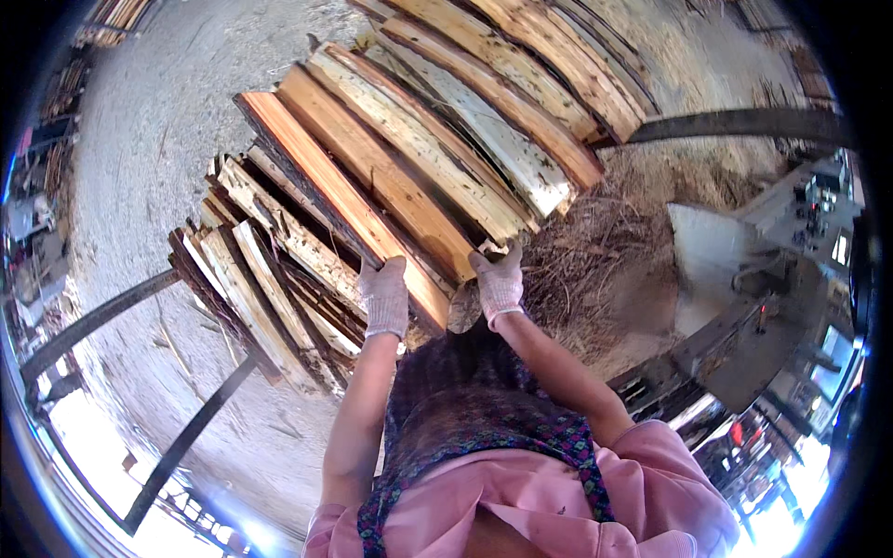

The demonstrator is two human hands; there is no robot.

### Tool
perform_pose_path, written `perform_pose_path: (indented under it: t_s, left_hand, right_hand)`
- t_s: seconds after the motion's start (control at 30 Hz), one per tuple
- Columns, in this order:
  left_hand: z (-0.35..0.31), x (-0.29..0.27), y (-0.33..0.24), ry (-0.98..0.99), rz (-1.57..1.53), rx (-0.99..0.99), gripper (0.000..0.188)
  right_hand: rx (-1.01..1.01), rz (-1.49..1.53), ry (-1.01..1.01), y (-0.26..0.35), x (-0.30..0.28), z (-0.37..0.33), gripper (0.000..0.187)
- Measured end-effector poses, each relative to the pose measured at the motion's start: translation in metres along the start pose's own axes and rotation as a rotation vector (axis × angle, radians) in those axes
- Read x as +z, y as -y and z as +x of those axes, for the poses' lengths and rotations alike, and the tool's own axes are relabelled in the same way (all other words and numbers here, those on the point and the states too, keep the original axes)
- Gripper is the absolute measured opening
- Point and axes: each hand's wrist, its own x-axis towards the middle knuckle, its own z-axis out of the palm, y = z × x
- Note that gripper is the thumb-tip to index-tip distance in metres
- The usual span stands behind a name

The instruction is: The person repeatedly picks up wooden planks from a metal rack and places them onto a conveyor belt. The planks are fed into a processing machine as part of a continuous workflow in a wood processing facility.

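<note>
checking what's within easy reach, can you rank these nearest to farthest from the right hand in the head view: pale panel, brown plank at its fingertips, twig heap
From the right hand:
1. Brown plank: its near end is at the fingertips.
2. Twig heap: on the ground, just right.
3. Pale panel: farther right, beyond the heap.

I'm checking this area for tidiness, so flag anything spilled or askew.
The loose brown tangle of thin twigs on the ground beside the long bark-edged wooden slabs looks spilled: its pieces lie in every direction, whereas the slabs run roughly parallel.
</note>
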Motion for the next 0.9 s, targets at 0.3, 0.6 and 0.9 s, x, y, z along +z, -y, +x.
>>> perform_pose_path:
  t_s: [0.3, 0.6, 0.9]
  left_hand:
    - [-0.031, 0.001, -0.034, 0.26, -0.195, -0.159, 0.076]
    - [-0.015, -0.049, -0.017, 0.454, -0.332, -0.213, 0.065]
    - [-0.048, -0.042, -0.005, 0.128, 0.213, -0.167, 0.034]
  right_hand:
    - [-0.691, -0.614, 0.287, 0.062, -0.042, -0.073, 0.041]
    - [-0.659, -0.571, 0.454, 0.053, -0.017, -0.126, 0.043]
    - [-0.784, -0.483, 0.535, 0.005, -0.04, -0.128, 0.058]
